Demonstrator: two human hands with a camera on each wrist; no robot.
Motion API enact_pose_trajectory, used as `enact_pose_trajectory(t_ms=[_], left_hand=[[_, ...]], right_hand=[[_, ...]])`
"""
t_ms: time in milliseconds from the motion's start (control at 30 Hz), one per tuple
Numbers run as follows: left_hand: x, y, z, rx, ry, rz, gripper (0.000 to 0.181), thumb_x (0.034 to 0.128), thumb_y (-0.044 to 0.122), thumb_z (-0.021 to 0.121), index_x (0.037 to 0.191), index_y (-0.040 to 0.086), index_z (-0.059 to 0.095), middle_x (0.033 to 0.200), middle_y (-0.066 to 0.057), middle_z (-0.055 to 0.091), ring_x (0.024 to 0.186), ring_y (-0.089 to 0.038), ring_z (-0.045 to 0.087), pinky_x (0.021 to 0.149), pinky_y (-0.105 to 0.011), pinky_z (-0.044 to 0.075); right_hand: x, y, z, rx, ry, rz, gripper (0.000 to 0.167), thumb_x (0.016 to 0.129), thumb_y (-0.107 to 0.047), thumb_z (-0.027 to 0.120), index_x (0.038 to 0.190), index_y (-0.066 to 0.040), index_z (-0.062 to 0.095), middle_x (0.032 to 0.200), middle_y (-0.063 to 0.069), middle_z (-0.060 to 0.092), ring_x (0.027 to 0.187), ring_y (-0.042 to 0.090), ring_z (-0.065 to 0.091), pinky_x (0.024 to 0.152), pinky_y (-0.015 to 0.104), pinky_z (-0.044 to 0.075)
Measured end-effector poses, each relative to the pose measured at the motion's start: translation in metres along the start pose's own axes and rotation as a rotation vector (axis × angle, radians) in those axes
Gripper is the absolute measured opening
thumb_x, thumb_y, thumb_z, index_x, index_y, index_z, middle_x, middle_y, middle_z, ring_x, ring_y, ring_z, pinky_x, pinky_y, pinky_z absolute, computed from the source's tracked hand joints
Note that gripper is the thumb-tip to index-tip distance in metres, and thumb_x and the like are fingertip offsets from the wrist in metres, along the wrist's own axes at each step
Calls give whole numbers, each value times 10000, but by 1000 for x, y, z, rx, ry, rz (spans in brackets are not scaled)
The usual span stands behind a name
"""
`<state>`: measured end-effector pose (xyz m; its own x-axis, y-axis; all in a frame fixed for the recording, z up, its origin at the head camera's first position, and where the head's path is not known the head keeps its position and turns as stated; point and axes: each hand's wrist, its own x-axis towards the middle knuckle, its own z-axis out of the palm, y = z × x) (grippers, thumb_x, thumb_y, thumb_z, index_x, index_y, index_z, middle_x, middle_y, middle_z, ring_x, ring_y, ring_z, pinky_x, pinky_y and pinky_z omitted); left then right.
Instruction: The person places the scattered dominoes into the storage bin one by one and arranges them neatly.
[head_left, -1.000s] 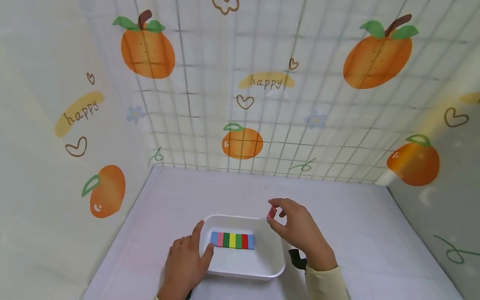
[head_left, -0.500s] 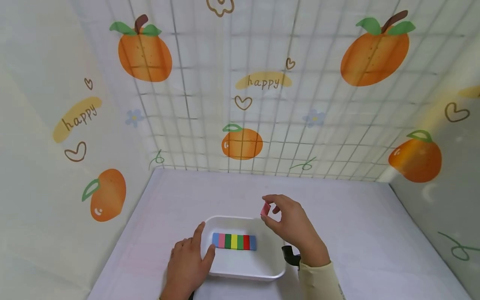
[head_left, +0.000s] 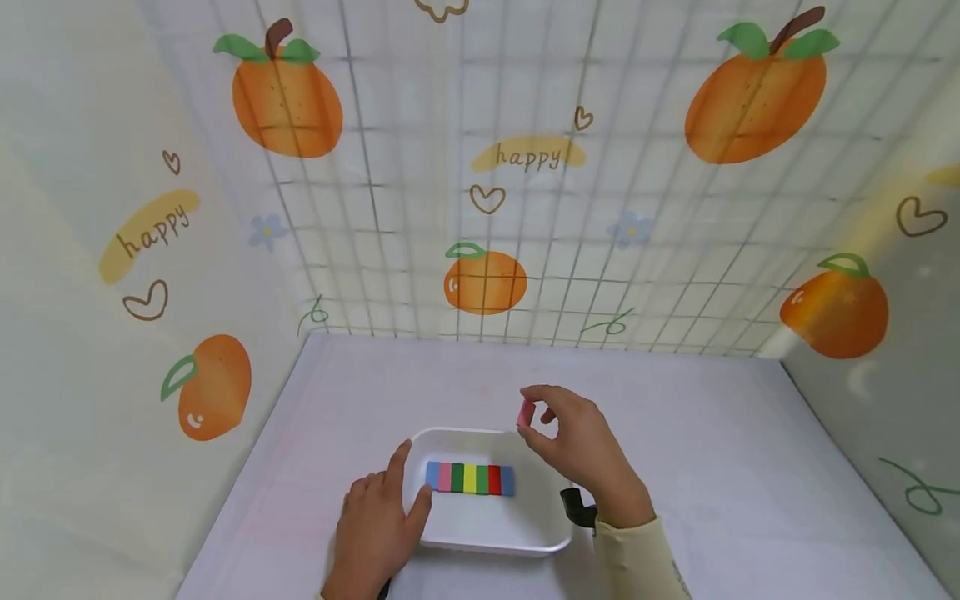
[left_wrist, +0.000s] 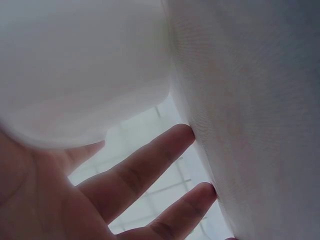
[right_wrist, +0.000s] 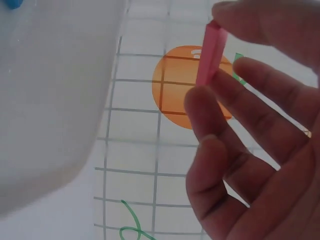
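A white tray (head_left: 487, 533) stands on the table with a row of coloured blocks (head_left: 470, 479) lying side by side in it: blue, pink, green, yellow and red. My left hand (head_left: 377, 521) rests at the tray's left side, index finger along the rim and thumb over the inside. In the left wrist view its spread, nearly straight fingers (left_wrist: 145, 162) touch the table beside the tray wall (left_wrist: 85, 65). My right hand (head_left: 581, 442) pinches a thin pink block (right_wrist: 212, 52) between thumb and fingertip, above the tray's far right corner.
A pale cloth covers the table (head_left: 712, 450). Behind it hangs a curtain (head_left: 405, 192) printed with oranges over a wire grid, and similar sheets close off both sides. A black piece (head_left: 577, 508) sits under the right wrist.
My right hand has moved slightly left with the pink block still pinched. The left hand and the row of blocks keep their places in the tray; the head view has shifted a little.
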<state>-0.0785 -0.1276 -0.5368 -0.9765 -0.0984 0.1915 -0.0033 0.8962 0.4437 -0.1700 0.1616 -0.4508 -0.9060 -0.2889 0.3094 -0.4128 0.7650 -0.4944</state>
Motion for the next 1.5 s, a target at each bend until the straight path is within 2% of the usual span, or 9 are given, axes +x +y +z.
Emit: enact_pose_trajectory(t_ms=[233, 367, 567, 700, 867, 1067, 1200, 1333, 1500], left_hand=[[-1, 2, -2, 17, -18, -2, 707, 1000, 533, 625, 1623, 285, 402, 1227, -149, 715, 1195, -430, 607, 1036, -631, 446], [0, 0, -1, 21, -5, 14, 706, 1002, 533, 624, 1622, 274, 408, 1208, -148, 717, 1180, -420, 610, 1031, -608, 454], [0, -1, -1, 13, 9, 19, 704, 1003, 534, 620, 1620, 263, 415, 1188, -151, 723, 1169, -421, 617, 1020, -601, 459], [-1, 0, -2, 16, 1, 12, 703, 997, 523, 631, 1614, 261, 419, 1193, -151, 723, 1168, -420, 618, 1019, -611, 459], [0, 2, -5, 15, 4, 8, 699, 996, 522, 631, 1609, 256, 428, 1184, -160, 722, 1159, -426, 619, 1025, -600, 457], [0, 2, -3, 16, 0, 10, 703, 994, 520, 631, 1610, 248, 428, 1199, -162, 722, 1157, -425, 619, 1025, -598, 458], [0, 1, -2, 18, 13, 17, 702, 995, 531, 626, 1610, 255, 428, 1194, -165, 722, 1156, -426, 621, 1016, -599, 464], [0, 0, -2, 21, 26, 26, 706, 996, 544, 619, 1613, 262, 422, 1187, -166, 724, 1148, -428, 625, 1004, -601, 472], [-1, 0, -1, 21, 22, 31, 712, 997, 547, 614, 1617, 259, 415, 1194, -166, 722, 1148, -428, 626, 996, -613, 476]], right_hand=[[-1, -2, 10, 1, -41, 7, 495, 889, -299, 865, 1344, -210, 690, 1178, -79, 700, 963, 196, 655, 682, 256, 553], [1, -5, 13, 2, -54, 9, 496, 881, -300, 874, 1336, -204, 699, 1169, -69, 710, 956, 204, 657, 683, 266, 549], [3, -7, 19, 0, -111, 33, 470, 873, -322, 877, 1305, -265, 701, 1119, -130, 708, 926, 137, 629, 671, 256, 548], [3, -9, 22, 11, -150, 11, 468, 869, -320, 879, 1300, -286, 697, 1080, -154, 706, 922, 153, 638, 690, 285, 539], [2, -11, 23, 41, -207, -49, 470, 879, -279, 872, 1317, -240, 705, 1032, -132, 725, 890, 186, 655, 685, 311, 529], [0, -11, 27, 63, -313, -23, 437, 862, -224, 861, 1276, -227, 722, 1053, -153, 715, 862, 167, 627, 641, 282, 528], [-1, -10, 29, 52, -324, -32, 420, 859, -220, 862, 1257, -210, 729, 1026, -134, 715, 777, 136, 606, 616, 285, 521], [-1, -8, 30, 42, -362, -33, 434, 859, -202, 863, 1269, -181, 722, 1083, -95, 743, 693, 98, 584, 620, 283, 522], [-3, -10, 27, 7, -398, -16, 407, 864, -108, 812, 1259, -137, 718, 1072, -32, 747, 832, 171, 642, 742, 321, 545]])
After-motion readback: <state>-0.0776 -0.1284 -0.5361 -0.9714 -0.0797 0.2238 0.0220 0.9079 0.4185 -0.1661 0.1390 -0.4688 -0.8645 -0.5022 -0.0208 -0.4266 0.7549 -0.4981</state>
